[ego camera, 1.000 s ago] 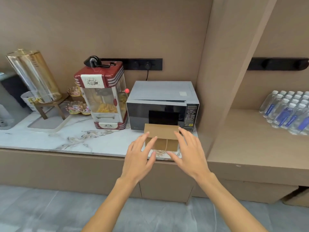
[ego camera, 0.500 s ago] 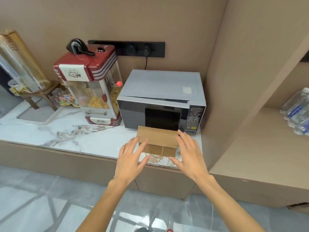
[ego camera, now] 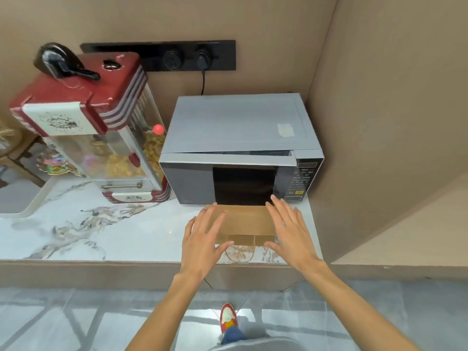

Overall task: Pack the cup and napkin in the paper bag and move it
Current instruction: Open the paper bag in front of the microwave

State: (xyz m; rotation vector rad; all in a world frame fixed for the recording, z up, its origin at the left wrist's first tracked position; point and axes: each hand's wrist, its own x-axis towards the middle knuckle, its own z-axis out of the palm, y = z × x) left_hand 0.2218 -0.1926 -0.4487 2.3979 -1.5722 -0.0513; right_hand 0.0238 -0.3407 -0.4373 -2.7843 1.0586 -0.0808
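Note:
A flat brown paper bag (ego camera: pixel 244 224) lies on the marble counter (ego camera: pixel 101 234) just in front of the microwave, its string handle hanging toward the counter's front edge. My left hand (ego camera: pixel 203 239) hovers over the bag's left side with fingers spread. On the bag's right side my right hand (ego camera: pixel 290 229) is held flat with the fingers apart. Neither hand grips anything. No cup or napkin is in view.
A grey microwave (ego camera: pixel 238 145) stands right behind the bag. A red popcorn machine (ego camera: pixel 86 127) is to its left, and a tan wall panel (ego camera: pixel 374 122) closes the right side. A red and white shoe (ego camera: pixel 228 316) shows on the grey floor below.
The view has closed in on the counter and tilted down. Both hands stay open at the bag's sides, now reaching further over it toward the microwave.

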